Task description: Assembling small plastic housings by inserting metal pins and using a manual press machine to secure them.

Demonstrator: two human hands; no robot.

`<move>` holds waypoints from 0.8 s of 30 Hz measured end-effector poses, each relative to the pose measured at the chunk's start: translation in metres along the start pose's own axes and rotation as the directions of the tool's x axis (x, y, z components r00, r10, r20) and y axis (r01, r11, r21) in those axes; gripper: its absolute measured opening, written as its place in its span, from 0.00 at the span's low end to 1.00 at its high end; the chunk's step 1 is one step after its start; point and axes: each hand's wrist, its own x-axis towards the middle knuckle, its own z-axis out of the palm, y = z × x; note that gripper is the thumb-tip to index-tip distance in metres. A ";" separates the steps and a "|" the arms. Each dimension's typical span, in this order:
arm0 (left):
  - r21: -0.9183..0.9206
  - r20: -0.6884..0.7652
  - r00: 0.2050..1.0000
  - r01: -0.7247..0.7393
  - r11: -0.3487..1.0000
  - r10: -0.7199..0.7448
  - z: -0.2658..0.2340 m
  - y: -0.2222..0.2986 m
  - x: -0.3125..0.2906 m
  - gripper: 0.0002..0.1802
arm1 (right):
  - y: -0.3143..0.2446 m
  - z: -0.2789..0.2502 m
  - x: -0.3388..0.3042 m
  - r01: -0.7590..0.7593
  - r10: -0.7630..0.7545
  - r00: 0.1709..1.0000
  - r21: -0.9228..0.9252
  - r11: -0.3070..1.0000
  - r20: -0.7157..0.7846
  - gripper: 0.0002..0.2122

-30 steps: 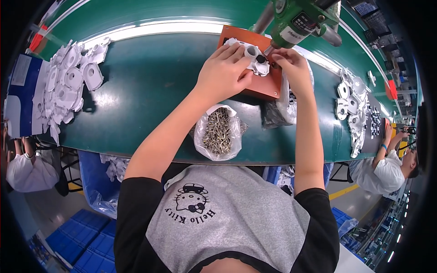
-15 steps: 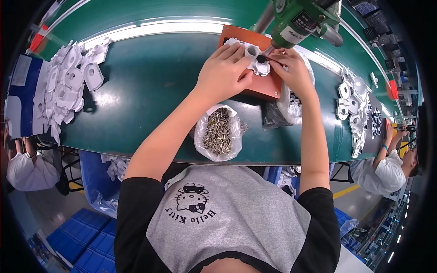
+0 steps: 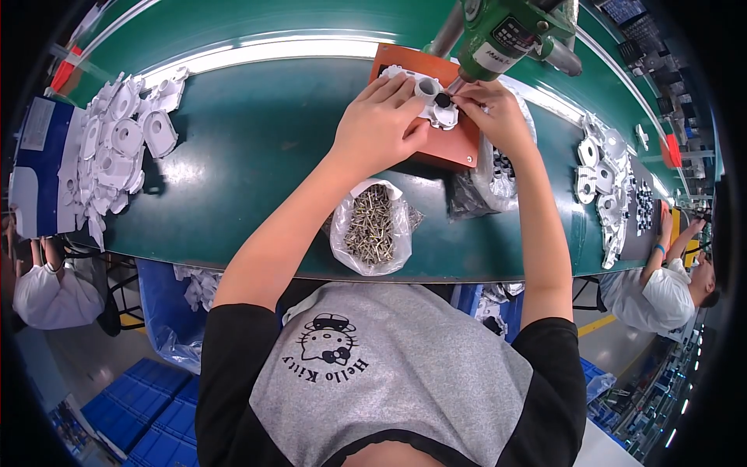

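A white plastic housing [image 3: 444, 117] lies on an orange block [image 3: 457, 150] at the far side of the bench. Across its left part lies my left hand [image 3: 377, 124], fingers over the top and thumb along the near edge, gripping it. A small black round piece [image 3: 443, 100] sits on the housing's right part. Beside that piece, my right hand [image 3: 498, 117] has its thumb and finger pinched together; whatever is between them is too small to make out. Right above points the metal tip [image 3: 456, 86] of a green machine [image 3: 498, 43].
White housings are heaped at left [image 3: 117, 148] and right [image 3: 607, 179]. An open bag of screws [image 3: 369, 229] stands near the front edge. A plastic bag [image 3: 486, 191] with black pieces lies right of the block. Blue bins [image 3: 167, 327] are below; people sit at both sides.
My right hand's thumb and fingers have drawn closer together beside the black piece. My left hand stays on the housing. The whole view has shifted slightly.
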 end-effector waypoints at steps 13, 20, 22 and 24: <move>0.000 -0.007 1.000 0.008 1.000 -0.008 0.000 0.001 0.001 0.12 | -0.020 0.000 0.003 -0.075 0.075 0.997 -0.047 0.996 -0.004 0.07; -0.011 -0.012 1.000 0.011 1.000 -0.011 -0.001 0.000 0.000 0.12 | -0.022 0.003 0.002 -0.096 0.095 0.995 -0.077 0.992 -0.015 0.07; -0.012 -0.004 1.000 0.000 1.000 -0.001 0.000 0.000 0.000 0.15 | -0.020 0.005 -0.001 -0.203 0.204 0.976 0.021 0.979 -0.078 0.07; -0.011 -0.007 1.000 0.000 1.000 0.000 0.001 0.000 0.000 0.16 | -0.019 0.007 -0.003 -0.236 0.248 0.962 0.101 0.966 -0.118 0.08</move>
